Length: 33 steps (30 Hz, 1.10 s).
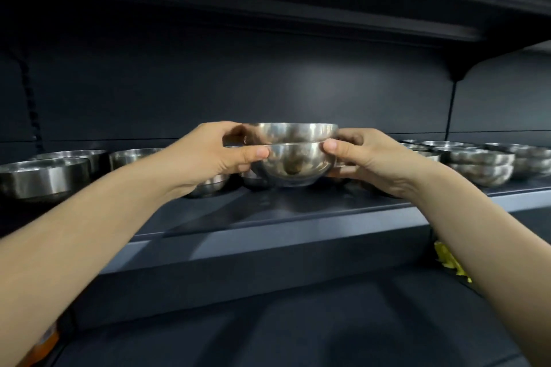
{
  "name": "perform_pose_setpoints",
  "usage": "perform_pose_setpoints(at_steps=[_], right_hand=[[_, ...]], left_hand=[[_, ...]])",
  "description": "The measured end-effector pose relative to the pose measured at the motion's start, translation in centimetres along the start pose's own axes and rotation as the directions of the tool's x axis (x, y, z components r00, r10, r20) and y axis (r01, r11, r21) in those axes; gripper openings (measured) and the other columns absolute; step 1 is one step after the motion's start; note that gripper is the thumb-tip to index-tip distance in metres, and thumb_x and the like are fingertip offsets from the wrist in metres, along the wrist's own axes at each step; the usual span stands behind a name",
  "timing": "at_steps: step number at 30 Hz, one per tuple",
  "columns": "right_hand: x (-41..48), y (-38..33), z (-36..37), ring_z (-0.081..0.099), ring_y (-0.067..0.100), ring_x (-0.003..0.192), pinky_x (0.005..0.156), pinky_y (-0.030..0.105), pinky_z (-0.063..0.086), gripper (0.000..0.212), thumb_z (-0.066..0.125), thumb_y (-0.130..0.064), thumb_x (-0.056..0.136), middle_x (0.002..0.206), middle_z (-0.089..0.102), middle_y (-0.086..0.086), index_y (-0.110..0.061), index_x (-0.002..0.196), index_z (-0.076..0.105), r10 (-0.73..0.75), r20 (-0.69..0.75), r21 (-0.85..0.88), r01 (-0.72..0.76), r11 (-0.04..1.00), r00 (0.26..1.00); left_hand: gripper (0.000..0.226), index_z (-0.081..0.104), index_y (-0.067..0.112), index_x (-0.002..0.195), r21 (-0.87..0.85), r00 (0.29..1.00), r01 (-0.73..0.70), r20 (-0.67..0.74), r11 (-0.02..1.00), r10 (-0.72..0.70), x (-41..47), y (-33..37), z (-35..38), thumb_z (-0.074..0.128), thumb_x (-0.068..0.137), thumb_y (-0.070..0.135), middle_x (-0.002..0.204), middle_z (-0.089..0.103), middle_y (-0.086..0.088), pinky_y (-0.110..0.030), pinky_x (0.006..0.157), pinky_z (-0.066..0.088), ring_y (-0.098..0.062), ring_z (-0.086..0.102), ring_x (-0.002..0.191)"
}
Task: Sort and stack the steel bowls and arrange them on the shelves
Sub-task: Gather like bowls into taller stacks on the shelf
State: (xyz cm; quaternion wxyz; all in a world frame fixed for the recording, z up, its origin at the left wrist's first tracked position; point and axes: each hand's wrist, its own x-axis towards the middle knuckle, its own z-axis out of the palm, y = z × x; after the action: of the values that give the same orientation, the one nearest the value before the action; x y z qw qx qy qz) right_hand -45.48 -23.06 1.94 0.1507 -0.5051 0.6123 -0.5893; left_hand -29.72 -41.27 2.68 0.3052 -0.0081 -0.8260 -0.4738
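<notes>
Two nested steel bowls form a small stack (293, 155) that I hold at the middle of the dark shelf (268, 217), its base just above or on the shelf. My left hand (214, 152) grips the stack's left side, thumb on the lower bowl's rim. My right hand (366, 158) grips its right side, thumb at the same rim. Small steel bowls (211, 185) sit behind and under my hands, partly hidden.
Larger straight-walled steel bowls (44, 177) stand at the shelf's left. A stack of round bowls (480, 165) and more bowls (530, 158) stand at the right. Another shelf (328, 9) hangs close overhead. Yellow items (447, 259) lie on the lower level at right.
</notes>
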Motion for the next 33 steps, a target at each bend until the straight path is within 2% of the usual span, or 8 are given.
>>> perform_pose_setpoints(at_steps=[4, 9, 13, 18, 24, 27, 29, 33], right_hand=[[-1.4, -1.6, -2.2, 0.069, 0.004, 0.074, 0.065, 0.017, 0.054, 0.037, 0.063, -0.039, 0.066, 0.072, 0.072, -0.005, -0.012, 0.091, 0.067, -0.052, -0.076, -0.043, 0.049, 0.998, 0.996], [-2.1, -2.4, -6.0, 0.066, 0.003, 0.067, 0.071, 0.021, 0.055, 0.043, 0.065, -0.045, 0.06, 0.064, 0.069, -0.008, -0.012, 0.088, 0.067, -0.12, -0.196, -0.106, 0.101, 0.989, 0.973], [-2.3, -1.3, -9.9, 0.066, 0.007, 0.073, 0.077, 0.025, 0.053, 0.051, 0.067, -0.054, 0.055, 0.068, 0.07, -0.007, -0.014, 0.087, 0.068, -0.149, -0.235, -0.137, 0.119, 0.983, 0.96], [-1.6, 0.4, -15.1, 0.064, 0.005, 0.078, 0.077, 0.021, 0.048, 0.061, 0.065, -0.067, 0.051, 0.076, 0.069, -0.007, -0.018, 0.087, 0.07, -0.169, -0.275, -0.252, 0.098, 0.963, 0.946], [0.1, 3.8, -19.3, 0.067, 0.011, 0.084, 0.089, 0.036, 0.05, 0.066, 0.069, -0.068, 0.051, 0.087, 0.074, 0.0, -0.015, 0.09, 0.071, -0.135, -0.254, -0.226, 0.077, 0.971, 0.958], [0.7, 5.4, -19.8, 0.064, 0.01, 0.081, 0.079, 0.031, 0.049, 0.067, 0.065, -0.065, 0.052, 0.092, 0.074, 0.006, -0.012, 0.093, 0.07, -0.104, -0.212, -0.202, 0.06, 0.977, 0.972], [0.8, 6.2, -19.9, 0.063, 0.0, 0.073, 0.071, 0.016, 0.047, 0.059, 0.064, -0.062, 0.054, 0.083, 0.072, -0.002, -0.015, 0.09, 0.069, -0.093, -0.167, -0.201, 0.058, 0.978, 0.982], [0.8, 7.6, -20.1, 0.057, -0.009, 0.059, 0.056, 0.006, 0.041, 0.048, 0.063, -0.056, 0.062, 0.069, 0.067, -0.015, -0.017, 0.089, 0.068, -0.102, -0.134, -0.174, 0.078, 0.982, 0.986]], left_hand=[[0.009, 0.071, 0.024, 0.081, -0.024, 0.999, -0.042, 0.01, 0.999, 0.042, 1.5, 1.2, 2.3, 0.072, 0.074, 0.018, 0.081, 0.072, 0.012, -0.021, 0.077, 0.056, -0.007, 0.067, 0.091], [0.022, 0.069, 0.025, 0.082, -0.092, 0.994, -0.102, 0.035, 0.99, 0.106, 4.0, 2.8, 5.7, 0.069, 0.062, 0.035, 0.079, 0.072, 0.015, -0.021, 0.08, 0.054, -0.003, 0.066, 0.086], [0.004, 0.068, 0.023, 0.084, -0.04, 0.99, -0.135, 0.032, 0.99, 0.136, 6.9, 3.4, 8.9, 0.067, 0.08, 0.023, 0.077, 0.072, 0.015, -0.02, 0.08, 0.055, -0.001, 0.065, 0.087], [0.01, 0.068, 0.02, 0.087, -0.043, 0.994, -0.103, 0.03, 0.994, 0.104, 10.6, 3.0, 12.9, 0.068, 0.077, 0.023, 0.079, 0.072, 0.013, -0.02, 0.083, 0.054, 0.001, 0.066, 0.083], [0.008, 0.068, 0.018, 0.087, -0.04, 0.996, -0.077, -0.039, 0.996, 0.075, 13.0, 1.4, 16.9, 0.067, 0.08, 0.017, 0.081, 0.074, 0.009, -0.01, 0.071, 0.049, 0.001, 0.067, 0.083], [0.018, 0.068, 0.017, 0.086, -0.076, 0.996, -0.053, -0.082, 0.996, 0.047, 12.9, 0.0, 18.1, 0.068, 0.07, 0.025, 0.08, 0.075, 0.009, -0.015, 0.082, 0.047, -0.001, 0.068, 0.088], [0.017, 0.067, 0.018, 0.083, -0.079, 0.994, -0.037, -0.105, 0.996, 0.029, 12.7, -0.9, 18.5, 0.068, 0.068, 0.026, 0.083, 0.075, 0.007, -0.021, 0.087, 0.047, -0.006, 0.068, 0.092], [0.01, 0.064, 0.018, 0.079, -0.049, 0.995, -0.022, -0.097, 0.999, 0.017, 12.3, -1.5, 19.1, 0.063, 0.085, 0.009, 0.086, 0.075, 0.008, -0.012, 0.076, 0.05, -0.005, 0.07, 0.087]])
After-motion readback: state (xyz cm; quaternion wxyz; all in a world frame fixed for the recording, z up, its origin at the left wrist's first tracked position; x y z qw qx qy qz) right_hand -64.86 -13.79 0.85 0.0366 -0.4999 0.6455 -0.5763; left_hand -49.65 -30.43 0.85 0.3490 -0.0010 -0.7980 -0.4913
